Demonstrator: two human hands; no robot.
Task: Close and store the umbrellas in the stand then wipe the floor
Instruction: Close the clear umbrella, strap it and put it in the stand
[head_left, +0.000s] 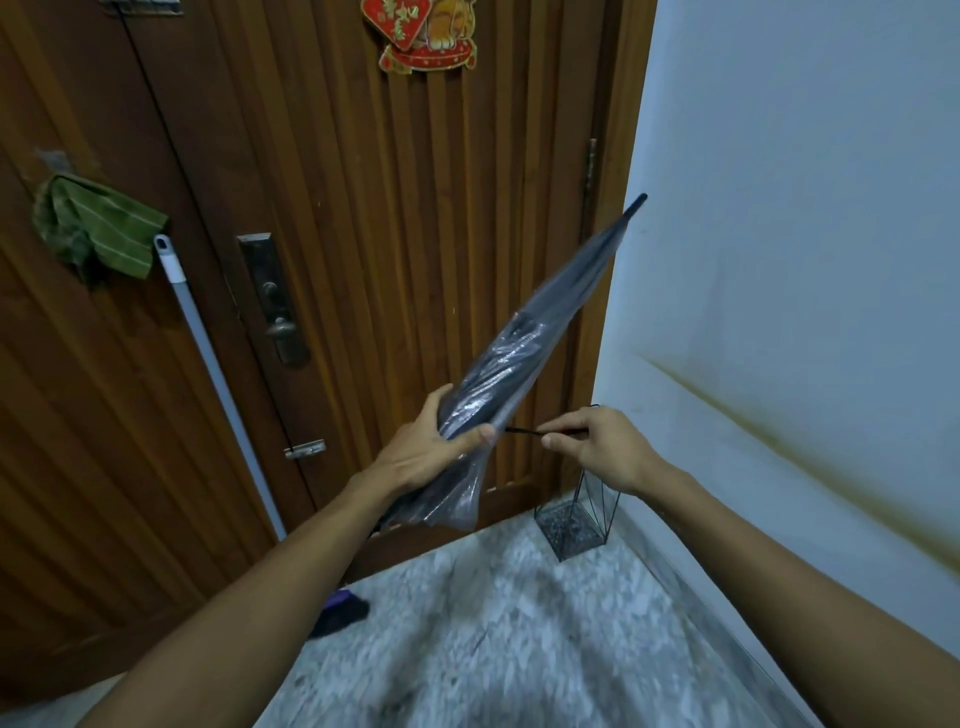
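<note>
Left hand (436, 441) is wrapped round the folded umbrella (524, 358) about a third of the way up the canopy, fingers closed on the bunched clear plastic. Right hand (602, 447) pinches the thin black tie strap (524, 431), pulled taut sideways off the canopy, thumb and forefinger closed on its end.

Umbrella's long axis runs diagonally: tip (640, 200) high, toward the wall; handle end low, hidden behind the left forearm. Canopy is collapsed but loose; I'd say the strap isn't fastened yet.

Key relation: the wire stand (576, 519) sits on the floor in the corner, below the right hand and just past it, between door (363, 208) and wall (805, 208). Stand opening faces up; umbrella tip points up and away from it. So after the strap wrap the umbrella probably has to flip or drop near vertical over the stand. Right hand is nearer the stand; left carries the weight.

Room: the wall crowds the stand on one side, the door on the other, so approach from above only. Stand looks empty, though the wires are thin and hard to read. Floor (493, 623) on the near side of the stand is open. Mop handle (208, 364) leans on the door well away from the stand, out of the swing path.
</note>
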